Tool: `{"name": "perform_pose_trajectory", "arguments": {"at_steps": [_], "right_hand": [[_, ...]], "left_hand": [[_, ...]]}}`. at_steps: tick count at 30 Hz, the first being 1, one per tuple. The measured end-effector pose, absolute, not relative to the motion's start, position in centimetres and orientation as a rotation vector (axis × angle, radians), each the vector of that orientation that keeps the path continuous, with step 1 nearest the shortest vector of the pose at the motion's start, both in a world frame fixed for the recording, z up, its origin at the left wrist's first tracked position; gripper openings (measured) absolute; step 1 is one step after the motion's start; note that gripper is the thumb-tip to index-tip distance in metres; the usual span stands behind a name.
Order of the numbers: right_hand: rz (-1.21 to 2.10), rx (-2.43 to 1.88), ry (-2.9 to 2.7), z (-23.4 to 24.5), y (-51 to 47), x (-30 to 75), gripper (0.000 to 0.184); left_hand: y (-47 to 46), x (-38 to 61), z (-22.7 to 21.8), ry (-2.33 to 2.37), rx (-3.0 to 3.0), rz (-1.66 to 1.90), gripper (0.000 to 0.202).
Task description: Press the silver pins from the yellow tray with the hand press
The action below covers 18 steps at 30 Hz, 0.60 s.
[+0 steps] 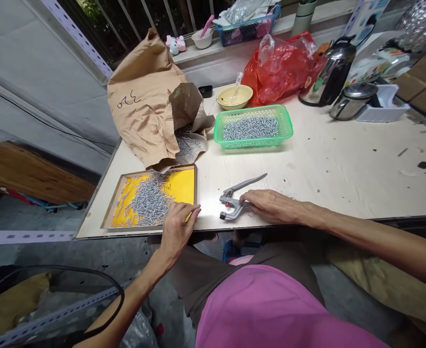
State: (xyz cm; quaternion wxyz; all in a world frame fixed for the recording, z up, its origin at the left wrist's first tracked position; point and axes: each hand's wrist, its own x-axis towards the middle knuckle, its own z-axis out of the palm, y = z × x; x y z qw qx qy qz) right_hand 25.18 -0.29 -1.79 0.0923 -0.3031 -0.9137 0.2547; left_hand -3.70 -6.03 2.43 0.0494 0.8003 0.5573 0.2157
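My left hand (178, 224) is over the front right corner of a shallow cardboard tray (195, 181). Its thumb and forefinger are pinched together at the tips, and whatever lies between them is too small to make out. A heap of small shiny metal pins (149, 200) covers much of the tray's yellow bottom. My right hand (269, 204) is closed on the lower handle of grey snap pliers (236, 207), which lie on the table with their jaws toward my left hand. A red piece and a black die show at the jaws; the upper handle stands apart.
Behind the tray, a large brown paper bag (143, 106) opens onto more metal pins. A green basket (252, 144) of similar pins is at mid-table. Farther back are a yellow bowl (234, 104), a red plastic bag (278, 67) and a kettle (330, 72). The table's front edge is near both hands.
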Motion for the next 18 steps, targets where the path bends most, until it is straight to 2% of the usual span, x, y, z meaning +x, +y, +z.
{"name": "perform_pose_trajectory", "arguments": {"at_steps": [6,12,15,18], "right_hand": [[0.607,-0.931,-2.688,-1.8,1.6,25.5,0.027],[0.256,-0.93,-2.812,-1.6,-0.7,23.2,0.02],[0.341,-0.701,-2.873,-1.8,-2.8,21.9,0.015],[0.468,-0.655,-2.863,-2.5,-4.3,21.2,0.016]], "left_hand": [[-5.9,-3.8,2.6,1.771,2.438,0.58,0.027],[-4.1,-7.5,3.5,2.081,2.352,0.547,0.028],[-3.4,-9.3,3.9,2.188,2.294,0.393,0.027],[-2.9,-10.1,3.8,2.168,2.333,0.179,0.026]]}}
